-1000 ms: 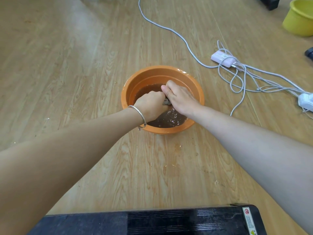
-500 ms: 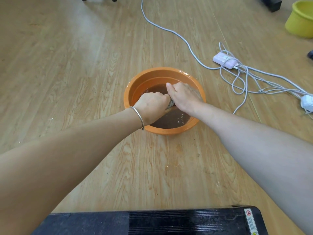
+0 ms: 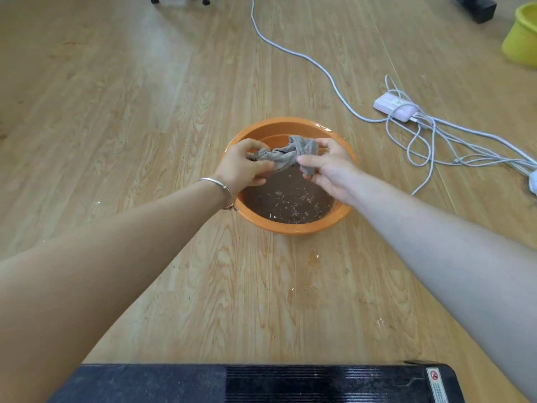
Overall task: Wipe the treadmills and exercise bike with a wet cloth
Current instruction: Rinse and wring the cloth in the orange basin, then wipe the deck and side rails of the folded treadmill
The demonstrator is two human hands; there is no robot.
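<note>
A wet grey cloth [image 3: 286,154] is stretched between both hands above an orange basin [image 3: 290,226] of murky brown water on the wooden floor. My left hand [image 3: 242,165], with a silver bangle on its wrist, grips the cloth's left end. My right hand [image 3: 328,164] pinches the right end between thumb and fingers. The black end of a treadmill [image 3: 261,383] lies along the bottom edge of the view, close to me.
White cables [image 3: 421,146] and a pale power strip [image 3: 395,107] lie on the floor right of the basin. A yellow-green bucket [image 3: 523,39] stands at the far right. A dark object [image 3: 476,5] sits at the top right.
Both hands were pressed together around the bunched cloth low in the basin. They have lifted and drawn apart, and the cloth now opens out between them above the water.
</note>
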